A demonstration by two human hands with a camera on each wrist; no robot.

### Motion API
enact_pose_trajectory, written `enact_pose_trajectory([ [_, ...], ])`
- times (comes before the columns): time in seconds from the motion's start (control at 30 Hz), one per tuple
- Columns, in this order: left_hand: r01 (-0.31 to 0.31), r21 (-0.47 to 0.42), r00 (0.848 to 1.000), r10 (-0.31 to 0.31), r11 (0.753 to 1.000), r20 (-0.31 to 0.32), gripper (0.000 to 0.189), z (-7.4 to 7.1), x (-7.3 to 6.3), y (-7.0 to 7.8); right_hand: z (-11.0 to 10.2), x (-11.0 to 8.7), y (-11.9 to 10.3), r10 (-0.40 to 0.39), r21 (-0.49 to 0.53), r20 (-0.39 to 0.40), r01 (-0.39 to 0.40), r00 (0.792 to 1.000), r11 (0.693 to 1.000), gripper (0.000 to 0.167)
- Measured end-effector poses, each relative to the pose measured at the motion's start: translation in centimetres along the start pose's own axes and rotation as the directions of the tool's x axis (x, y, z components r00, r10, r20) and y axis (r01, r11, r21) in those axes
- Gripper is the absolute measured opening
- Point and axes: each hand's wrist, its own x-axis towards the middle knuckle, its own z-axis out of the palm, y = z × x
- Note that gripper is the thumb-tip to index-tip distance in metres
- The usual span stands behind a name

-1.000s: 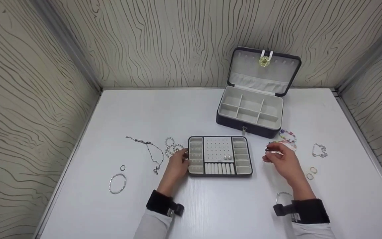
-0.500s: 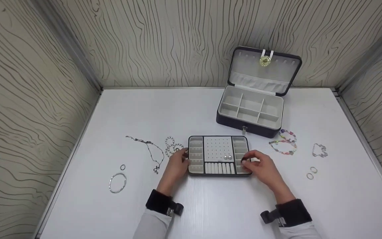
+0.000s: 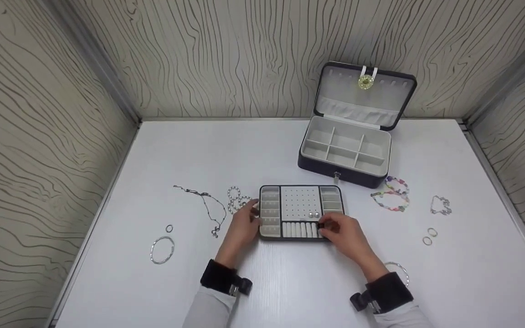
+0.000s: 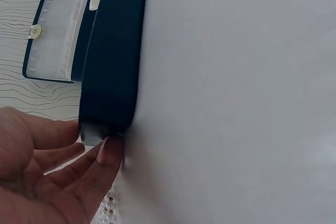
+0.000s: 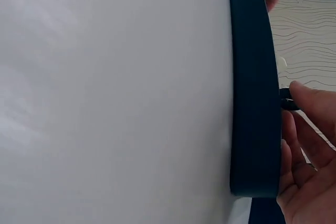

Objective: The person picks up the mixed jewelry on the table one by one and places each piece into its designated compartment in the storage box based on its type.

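A dark-rimmed jewelry tray (image 3: 301,203) lies on the white table, with side compartments, a pegboard panel bearing two pearl stud earrings (image 3: 313,214) and a row of ring rolls (image 3: 299,230). My left hand (image 3: 244,225) holds the tray's left end between thumb and fingers. At the right end of the ring rolls, my right hand (image 3: 347,233) pinches a small dark ring (image 5: 287,99) between thumb and forefinger. Its other fingers lie along the tray's side in the right wrist view, and it covers the lower right compartments in the head view.
Behind the tray stands an open jewelry box (image 3: 344,150), a gold brooch (image 3: 366,82) hanging in its lid. Bead bracelets (image 3: 390,200), a silver bracelet (image 3: 440,205), two rings (image 3: 429,236) and a bangle (image 3: 399,269) lie right. Left are a pearl strand (image 3: 234,196), necklace (image 3: 208,207), ring (image 3: 169,228) and bangle (image 3: 162,250).
My right hand has moved left from beside the bead bracelets to the ring rolls, carrying the dark ring. My left hand has stayed at the tray's left end.
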Motion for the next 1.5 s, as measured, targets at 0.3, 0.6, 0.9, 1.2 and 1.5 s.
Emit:
enact_pose_trajectory([
  [0.3,0.01,-0.014,1.0,-0.01,1.0,0.001,0.052,0.0,0.0,0.0,0.7,-0.3,-0.3,-0.042,-0.039,-0.031,0.041,0.999,0.998,0.024],
  [0.6,-0.027,-0.014,1.0,0.027,1.0,-0.012,0.052,0.1,0.0,0.0,0.7,-0.6,-0.4,0.0,-0.036,-0.039,-0.001,0.999,0.999,0.023],
  [0.9,-0.02,-0.018,1.0,0.02,1.0,-0.007,0.053,0.0,0.0,0.1,0.8,-0.4,0.0,-0.039,-0.042,-0.032,0.037,0.999,0.998,0.021],
  [1.2,-0.001,-0.044,1.0,0.001,0.999,0.003,0.053,0.0,0.0,0.0,0.8,-0.4,0.1,-0.045,-0.022,-0.027,0.044,0.999,0.999,0.016],
  [1.5,0.013,-0.037,1.0,-0.013,0.999,0.007,0.054,0.0,0.1,0.0,1.1,-0.4,-0.1,-0.063,-0.088,-0.049,0.058,0.997,0.994,0.016],
])
